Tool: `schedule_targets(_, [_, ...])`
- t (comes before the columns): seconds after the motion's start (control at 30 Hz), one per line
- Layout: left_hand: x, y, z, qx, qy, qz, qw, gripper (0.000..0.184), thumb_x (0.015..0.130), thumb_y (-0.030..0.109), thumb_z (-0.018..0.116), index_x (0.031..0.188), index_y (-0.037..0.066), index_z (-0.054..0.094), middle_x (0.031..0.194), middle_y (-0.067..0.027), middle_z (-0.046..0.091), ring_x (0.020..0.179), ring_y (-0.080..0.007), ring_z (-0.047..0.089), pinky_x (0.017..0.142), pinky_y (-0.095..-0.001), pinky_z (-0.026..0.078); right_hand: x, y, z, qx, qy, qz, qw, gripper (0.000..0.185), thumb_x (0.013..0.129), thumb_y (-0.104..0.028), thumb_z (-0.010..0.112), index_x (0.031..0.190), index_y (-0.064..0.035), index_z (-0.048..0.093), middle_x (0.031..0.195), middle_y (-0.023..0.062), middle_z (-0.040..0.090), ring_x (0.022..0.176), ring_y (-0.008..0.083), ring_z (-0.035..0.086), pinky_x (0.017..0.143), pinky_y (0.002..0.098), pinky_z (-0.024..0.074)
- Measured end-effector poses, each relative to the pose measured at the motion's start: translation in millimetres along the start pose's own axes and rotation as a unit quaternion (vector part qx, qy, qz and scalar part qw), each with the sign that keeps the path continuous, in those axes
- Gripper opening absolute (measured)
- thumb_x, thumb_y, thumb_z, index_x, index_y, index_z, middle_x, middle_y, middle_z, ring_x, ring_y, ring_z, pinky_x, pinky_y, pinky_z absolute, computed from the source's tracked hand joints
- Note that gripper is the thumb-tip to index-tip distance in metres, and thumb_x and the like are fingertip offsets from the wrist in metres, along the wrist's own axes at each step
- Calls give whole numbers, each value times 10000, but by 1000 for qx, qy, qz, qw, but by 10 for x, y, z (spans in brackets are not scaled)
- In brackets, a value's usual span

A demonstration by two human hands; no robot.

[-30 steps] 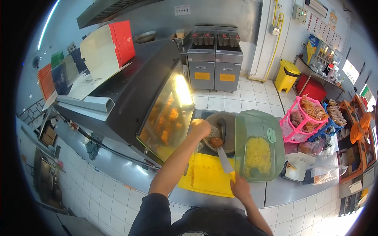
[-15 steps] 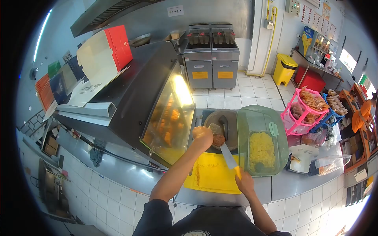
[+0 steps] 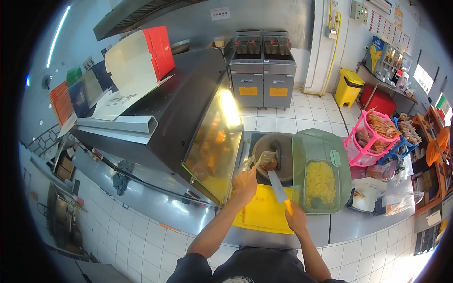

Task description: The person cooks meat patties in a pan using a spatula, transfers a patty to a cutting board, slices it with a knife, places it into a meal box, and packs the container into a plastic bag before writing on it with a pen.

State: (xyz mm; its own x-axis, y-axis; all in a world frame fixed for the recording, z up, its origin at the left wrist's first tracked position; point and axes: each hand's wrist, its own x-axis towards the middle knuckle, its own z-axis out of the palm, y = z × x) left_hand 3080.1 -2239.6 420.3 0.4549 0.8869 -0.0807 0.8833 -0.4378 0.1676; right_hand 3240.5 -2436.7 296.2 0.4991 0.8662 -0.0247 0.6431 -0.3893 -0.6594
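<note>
My left hand (image 3: 245, 185) is closed around the thin handle of a small pale, see-through scoop (image 3: 266, 157), tilted over a round brown bowl (image 3: 261, 143). My right hand (image 3: 296, 219) grips the yellow handle of a broad-bladed knife (image 3: 278, 186), its tip pointing into the bowl. A brown lump (image 3: 269, 164) sits between the knife tip and the scoop; what it is I cannot make out. A black pestle-like tool (image 3: 278, 155) rests inside the bowl. Below lies a yellow cutting board (image 3: 264, 218) with brownish smears near my left wrist.
A green plastic tub (image 3: 298, 137) with chopped yellow food (image 3: 320, 181) stands right of the bowl. On the left is a lit glass display warmer (image 3: 214, 146). Pink baskets (image 3: 361, 151) of packed food stand farther right, and two fryers (image 3: 262, 85) at the back.
My left hand has turned and drawn slightly down, bringing the scoop into plain view over the bowl. The knife stays at the brown lump. The whole view has shifted a little.
</note>
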Motion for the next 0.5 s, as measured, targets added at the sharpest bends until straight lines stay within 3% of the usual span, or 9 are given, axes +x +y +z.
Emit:
schedule_targets(0.23, [-330,-170,391,-11,32,9,999,463,940,96,435,1397,170,447,910,-161,624,772,-346,665,645,-447,538,-131,-23,139,-8,14,10,1000,525,847,-253,614,1315,-43,502,1027,256,610,951,427,592,817,488,474])
schedule_targets(0.5, [-791,-189,249,-50,29,6,998,478,915,102,483,1387,165,450,923,-168,617,750,-356,656,656,-469,524,-480,115,231,-7,87,-36,996,518,847,-218,643,1319,-57,507,948,201,597,784,397,618,652,468,508])
